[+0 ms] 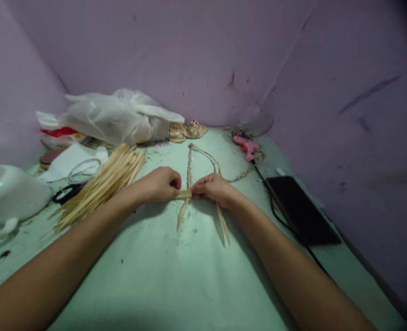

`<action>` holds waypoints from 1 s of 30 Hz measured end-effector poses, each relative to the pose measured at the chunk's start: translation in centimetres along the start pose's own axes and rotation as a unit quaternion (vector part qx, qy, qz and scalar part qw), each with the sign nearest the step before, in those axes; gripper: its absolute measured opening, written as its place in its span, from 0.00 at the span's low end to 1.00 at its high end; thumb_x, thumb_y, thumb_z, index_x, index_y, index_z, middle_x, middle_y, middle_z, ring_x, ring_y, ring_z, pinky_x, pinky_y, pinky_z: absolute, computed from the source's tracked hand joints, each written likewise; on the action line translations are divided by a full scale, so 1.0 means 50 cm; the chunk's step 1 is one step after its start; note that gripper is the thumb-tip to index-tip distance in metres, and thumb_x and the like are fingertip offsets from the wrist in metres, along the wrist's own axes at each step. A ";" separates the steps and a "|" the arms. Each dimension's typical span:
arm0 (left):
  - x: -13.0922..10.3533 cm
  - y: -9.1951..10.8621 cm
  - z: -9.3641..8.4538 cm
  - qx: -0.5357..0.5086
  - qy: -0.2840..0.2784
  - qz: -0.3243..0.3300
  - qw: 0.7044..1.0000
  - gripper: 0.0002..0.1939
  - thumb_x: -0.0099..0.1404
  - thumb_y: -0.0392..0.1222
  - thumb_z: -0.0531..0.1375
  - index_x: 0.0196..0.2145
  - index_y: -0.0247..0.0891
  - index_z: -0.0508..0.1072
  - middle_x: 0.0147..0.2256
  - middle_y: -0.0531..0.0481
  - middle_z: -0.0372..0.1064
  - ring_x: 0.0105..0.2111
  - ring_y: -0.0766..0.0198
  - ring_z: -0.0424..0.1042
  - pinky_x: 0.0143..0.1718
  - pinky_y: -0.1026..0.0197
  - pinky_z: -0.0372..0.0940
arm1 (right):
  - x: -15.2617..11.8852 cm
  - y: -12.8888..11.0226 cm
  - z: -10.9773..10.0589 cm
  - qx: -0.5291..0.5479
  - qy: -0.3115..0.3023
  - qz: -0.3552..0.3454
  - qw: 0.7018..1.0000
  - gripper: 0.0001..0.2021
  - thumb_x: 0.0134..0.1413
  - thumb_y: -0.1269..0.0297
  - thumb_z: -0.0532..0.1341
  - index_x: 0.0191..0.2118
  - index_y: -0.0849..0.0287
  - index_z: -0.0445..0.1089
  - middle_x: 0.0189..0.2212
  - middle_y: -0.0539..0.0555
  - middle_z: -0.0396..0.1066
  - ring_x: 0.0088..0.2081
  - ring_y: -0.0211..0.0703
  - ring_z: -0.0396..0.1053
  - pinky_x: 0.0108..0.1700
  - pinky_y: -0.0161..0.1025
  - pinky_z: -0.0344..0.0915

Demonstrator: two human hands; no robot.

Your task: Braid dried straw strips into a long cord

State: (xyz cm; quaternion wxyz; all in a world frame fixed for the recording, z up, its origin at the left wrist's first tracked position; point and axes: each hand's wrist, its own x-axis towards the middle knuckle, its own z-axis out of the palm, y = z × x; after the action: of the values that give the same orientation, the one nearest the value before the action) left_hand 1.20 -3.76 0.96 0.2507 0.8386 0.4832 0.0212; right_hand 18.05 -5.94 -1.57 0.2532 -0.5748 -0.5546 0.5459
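A thin braided cord of straw-coloured strips runs away from me over the pale green tabletop, loops at the far end and curves off to the right. At its near end, my left hand pinches a flat pale strip that lies crosswise. My right hand is closed at the strip's other end, fingertips pressed together by the braid. One loose strip end points toward me below the fingers. Another strip end sticks out under my right hand.
Left of my hands lie a bundle of pale strips, black-handled scissors and a white ceramic pot on its side. Plastic bags sit against the wall. To the right are a dark phone, a black cable and a pink glue gun.
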 end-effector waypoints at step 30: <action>-0.108 0.218 0.122 0.106 -0.200 0.003 0.974 0.20 0.34 0.56 0.64 0.16 0.36 0.66 0.17 0.51 0.60 0.26 0.60 0.64 0.32 0.59 0.56 | 0.011 0.005 -0.004 -0.036 0.022 0.002 0.999 0.04 0.31 0.71 0.56 0.18 0.66 0.67 0.11 0.48 0.60 0.11 0.26 0.45 0.13 0.29 0.42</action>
State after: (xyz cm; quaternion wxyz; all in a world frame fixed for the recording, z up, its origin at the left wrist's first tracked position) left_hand 8.74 -15.09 1.56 0.2520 0.8492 0.4201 -0.1971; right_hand 18.17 -5.43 -1.92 0.2433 -0.5965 -0.5670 0.5133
